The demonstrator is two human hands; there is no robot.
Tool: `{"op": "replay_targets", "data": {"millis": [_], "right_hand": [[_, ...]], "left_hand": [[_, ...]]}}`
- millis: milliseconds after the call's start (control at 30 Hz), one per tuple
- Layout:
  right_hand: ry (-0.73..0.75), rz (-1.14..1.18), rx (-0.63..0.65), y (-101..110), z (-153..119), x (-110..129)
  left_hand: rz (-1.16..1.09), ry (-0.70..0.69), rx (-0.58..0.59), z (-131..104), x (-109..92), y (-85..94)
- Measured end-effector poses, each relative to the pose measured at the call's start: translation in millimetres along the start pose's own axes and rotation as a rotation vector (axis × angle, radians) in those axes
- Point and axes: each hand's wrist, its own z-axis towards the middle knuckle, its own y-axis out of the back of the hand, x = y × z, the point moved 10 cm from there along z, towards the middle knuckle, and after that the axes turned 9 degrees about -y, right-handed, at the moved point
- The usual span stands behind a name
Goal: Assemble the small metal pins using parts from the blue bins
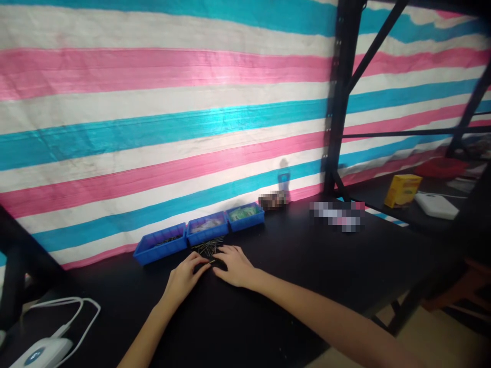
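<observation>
A loose pile of thin, dark and brassy stick-like pieces lies on the black table in front of the blue bins. My left hand is at the pile's near left edge, thumb and forefinger brought together on one thin stick-like piece. Facing it from the right, my right hand rests at the pile's near right side. Its fingers are curved, the thumb apart from them, and nothing shows in its grasp. The exact kind of the small pieces is too fine to make out.
Behind the pile stand a blue bin with dark pieces, one with clear bags and one with greenish packets. A white device with a cable lies front left. A yellow box stands far right, beyond a black post.
</observation>
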Motion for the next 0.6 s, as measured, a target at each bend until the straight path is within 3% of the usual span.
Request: {"op": "replay_targets", "data": {"millis": [300,600], "right_hand": [[0.085,0.072,0.044,0,1,10],[0.028,0.161,-0.014,12,6,6]], "left_hand": [[-0.028,-0.021,-0.013,-1,-13,1.8],[-0.059,-0.009,-0.216,-1,-13,15.1]]}}
